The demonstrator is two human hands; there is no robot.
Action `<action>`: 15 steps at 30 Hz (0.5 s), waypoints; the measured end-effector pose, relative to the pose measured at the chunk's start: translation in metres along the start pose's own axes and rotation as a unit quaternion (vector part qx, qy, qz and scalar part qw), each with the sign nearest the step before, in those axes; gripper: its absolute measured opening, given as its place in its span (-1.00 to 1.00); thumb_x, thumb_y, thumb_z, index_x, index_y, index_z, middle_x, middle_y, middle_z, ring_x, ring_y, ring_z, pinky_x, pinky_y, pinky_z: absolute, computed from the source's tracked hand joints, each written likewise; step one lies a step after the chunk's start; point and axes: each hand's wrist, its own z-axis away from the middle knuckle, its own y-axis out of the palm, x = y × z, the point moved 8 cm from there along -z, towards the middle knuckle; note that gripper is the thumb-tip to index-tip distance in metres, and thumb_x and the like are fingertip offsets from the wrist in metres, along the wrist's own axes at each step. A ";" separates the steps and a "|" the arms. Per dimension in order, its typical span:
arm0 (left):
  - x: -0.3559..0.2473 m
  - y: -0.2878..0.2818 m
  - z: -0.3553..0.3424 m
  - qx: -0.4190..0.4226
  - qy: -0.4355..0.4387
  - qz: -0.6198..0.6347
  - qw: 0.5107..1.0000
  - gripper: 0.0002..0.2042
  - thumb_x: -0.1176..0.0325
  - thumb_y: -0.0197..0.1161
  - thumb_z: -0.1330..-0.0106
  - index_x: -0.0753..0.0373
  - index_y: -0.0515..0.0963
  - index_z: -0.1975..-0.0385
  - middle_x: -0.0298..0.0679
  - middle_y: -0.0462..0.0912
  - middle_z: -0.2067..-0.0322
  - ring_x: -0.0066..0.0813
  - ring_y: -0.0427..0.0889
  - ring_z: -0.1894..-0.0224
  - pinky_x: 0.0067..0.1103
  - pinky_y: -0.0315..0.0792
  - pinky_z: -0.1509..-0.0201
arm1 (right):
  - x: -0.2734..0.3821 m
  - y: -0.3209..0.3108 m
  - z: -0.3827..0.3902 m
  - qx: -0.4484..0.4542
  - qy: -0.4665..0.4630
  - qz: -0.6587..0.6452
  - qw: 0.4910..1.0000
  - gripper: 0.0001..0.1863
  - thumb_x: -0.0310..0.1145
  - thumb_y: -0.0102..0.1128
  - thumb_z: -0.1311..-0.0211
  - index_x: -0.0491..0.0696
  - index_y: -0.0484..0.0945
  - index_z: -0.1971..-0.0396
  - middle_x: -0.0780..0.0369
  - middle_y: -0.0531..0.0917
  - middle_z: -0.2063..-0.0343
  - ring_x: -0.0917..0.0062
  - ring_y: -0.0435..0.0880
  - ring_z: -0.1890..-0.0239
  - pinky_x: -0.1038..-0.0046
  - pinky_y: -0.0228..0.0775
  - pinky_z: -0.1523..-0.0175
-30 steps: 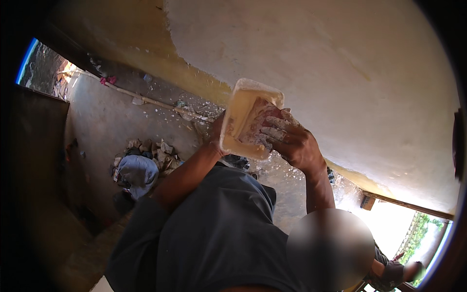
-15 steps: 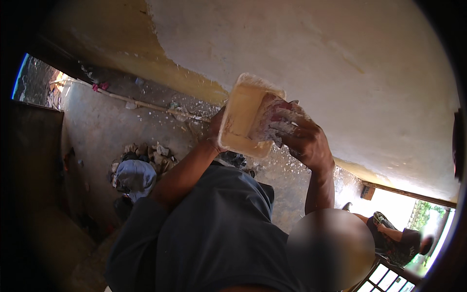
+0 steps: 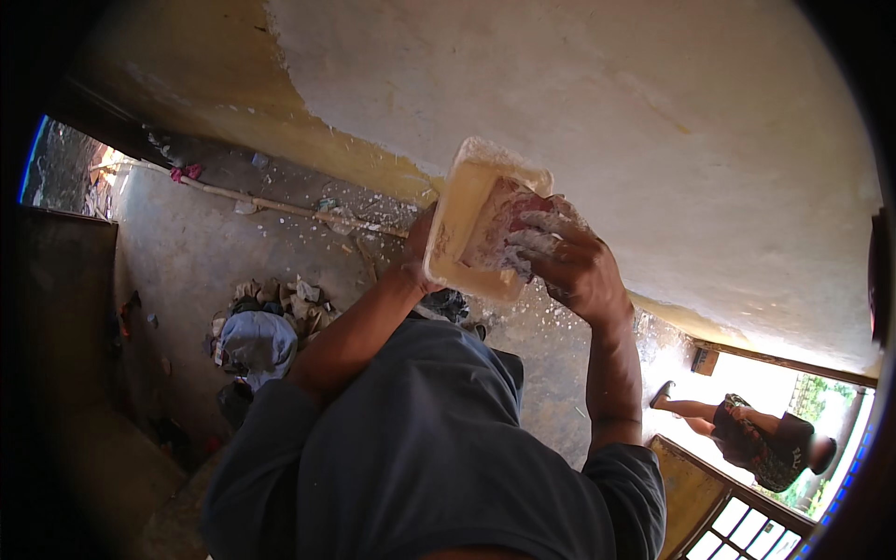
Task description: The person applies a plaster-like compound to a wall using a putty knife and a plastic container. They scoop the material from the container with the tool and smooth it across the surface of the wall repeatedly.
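Observation:
A pale yellowish rectangular tub [image 3: 471,201] with whitish residue on its rim is held up near the wall by my left hand [image 3: 419,245]. That hand grips the tub's left side, its fingers mostly hidden behind it. My right hand [image 3: 577,271], its fingers coated in white paste, is closed on a flat reddish piece [image 3: 497,217] smeared with the same paste. This piece reaches into the tub; whether it is a scraper or a folded sheet I cannot tell.
The wall [image 3: 560,75] bears a whitish coat over yellow paint. Along its foot lies a long pole [image 3: 280,201] amid white splatter. A heap of cloth [image 3: 257,341] sits on the floor at left. At right, another person [image 3: 761,429] is in the bright doorway, beside a barred window [image 3: 742,532].
My right hand has shifted slightly down and left, with more of the reddish piece showing inside the tub. The person in the doorway has changed pose, the legs now stretched out.

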 end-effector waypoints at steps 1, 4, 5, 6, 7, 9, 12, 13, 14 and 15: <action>-0.003 -0.008 0.005 -0.018 0.021 -0.008 1.000 -0.44 0.05 -0.13 -0.44 0.34 0.20 -0.28 0.02 0.36 -0.20 -0.13 0.45 -0.19 -0.19 0.39 -0.25 | 0.000 -0.006 -0.001 -0.008 -0.008 -0.018 1.000 -0.78 -0.42 0.31 0.24 0.04 0.72 0.45 0.33 0.72 0.26 0.42 0.64 0.01 0.30 0.47 -0.18; -0.009 -0.012 0.009 -0.019 0.017 0.028 0.999 -0.42 0.04 -0.10 -0.42 0.31 0.15 -0.31 0.04 0.31 -0.23 -0.07 0.42 -0.21 -0.16 0.39 -0.25 | -0.005 -0.012 0.008 -0.009 -0.008 -0.034 0.999 -0.72 -0.45 0.35 0.32 -0.01 0.71 0.43 0.30 0.73 0.25 0.39 0.65 0.00 0.24 0.43 -0.22; -0.007 -0.008 0.008 -0.003 -0.010 0.069 0.998 -0.38 0.03 -0.06 -0.41 0.29 0.09 -0.35 0.07 0.25 -0.26 -0.02 0.39 -0.23 -0.13 0.38 -0.25 | -0.007 -0.011 0.010 -0.004 0.001 -0.032 0.999 -0.73 -0.46 0.35 0.32 -0.01 0.71 0.44 0.30 0.73 0.26 0.39 0.64 -0.01 0.23 0.42 -0.23; -0.005 -0.006 0.006 -0.002 -0.012 0.070 0.997 -0.38 0.03 -0.06 -0.41 0.29 0.09 -0.35 0.07 0.25 -0.26 -0.02 0.39 -0.23 -0.13 0.38 -0.25 | -0.006 -0.008 0.010 -0.004 0.003 -0.031 1.000 -0.73 -0.46 0.35 0.32 -0.01 0.71 0.44 0.30 0.73 0.26 0.39 0.64 -0.01 0.23 0.42 -0.23; -0.001 0.000 0.003 0.016 -0.016 0.069 0.997 -0.43 0.05 -0.09 -0.42 0.30 0.15 -0.31 0.03 0.33 -0.22 -0.07 0.43 -0.20 -0.16 0.39 -0.24 | -0.002 -0.004 0.008 -0.009 -0.007 -0.014 1.000 -0.79 -0.44 0.33 0.28 0.02 0.71 0.48 0.32 0.73 0.26 0.43 0.63 -0.02 0.26 0.45 -0.21; 0.002 0.003 0.001 0.034 -0.023 0.068 0.997 -0.47 0.08 -0.12 -0.43 0.30 0.22 -0.28 -0.01 0.40 -0.18 -0.11 0.47 -0.17 -0.18 0.41 -0.23 | 0.004 0.001 0.003 -0.015 -0.014 0.004 1.000 -0.84 -0.43 0.31 0.24 0.05 0.71 0.52 0.35 0.72 0.27 0.47 0.61 -0.04 0.30 0.48 -0.19; 0.000 0.001 0.001 0.003 -0.011 0.008 1.000 -0.46 0.08 -0.11 -0.43 0.31 0.21 -0.28 -0.01 0.40 -0.17 -0.12 0.48 -0.15 -0.19 0.44 -0.21 | 0.005 0.002 -0.001 -0.032 -0.007 -0.003 0.999 -0.85 -0.43 0.31 0.24 0.05 0.71 0.53 0.37 0.73 0.27 0.47 0.61 -0.05 0.27 0.45 -0.23; -0.003 0.011 0.002 0.009 -0.003 0.001 1.000 -0.47 0.09 -0.11 -0.43 0.31 0.21 -0.28 -0.01 0.41 -0.17 -0.13 0.50 -0.14 -0.21 0.46 -0.19 | 0.007 0.002 -0.002 -0.032 -0.027 -0.002 0.999 -0.86 -0.43 0.30 0.23 0.05 0.70 0.54 0.37 0.73 0.26 0.47 0.61 -0.05 0.24 0.44 -0.25; -0.005 0.017 0.002 0.015 0.005 -0.006 1.000 -0.47 0.10 -0.11 -0.43 0.31 0.22 -0.28 -0.02 0.42 -0.16 -0.14 0.51 -0.12 -0.22 0.48 -0.17 | 0.009 0.003 -0.002 -0.032 -0.046 -0.002 0.998 -0.86 -0.42 0.30 0.23 0.06 0.70 0.54 0.37 0.73 0.26 0.47 0.61 -0.06 0.21 0.42 -0.26; -0.006 0.012 0.002 0.014 0.007 -0.007 1.000 -0.47 0.10 -0.11 -0.43 0.31 0.22 -0.28 -0.02 0.42 -0.16 -0.14 0.51 -0.12 -0.22 0.48 -0.17 | 0.010 0.005 -0.004 -0.032 -0.048 -0.003 0.998 -0.86 -0.42 0.30 0.23 0.06 0.70 0.54 0.37 0.73 0.26 0.47 0.61 -0.06 0.21 0.42 -0.26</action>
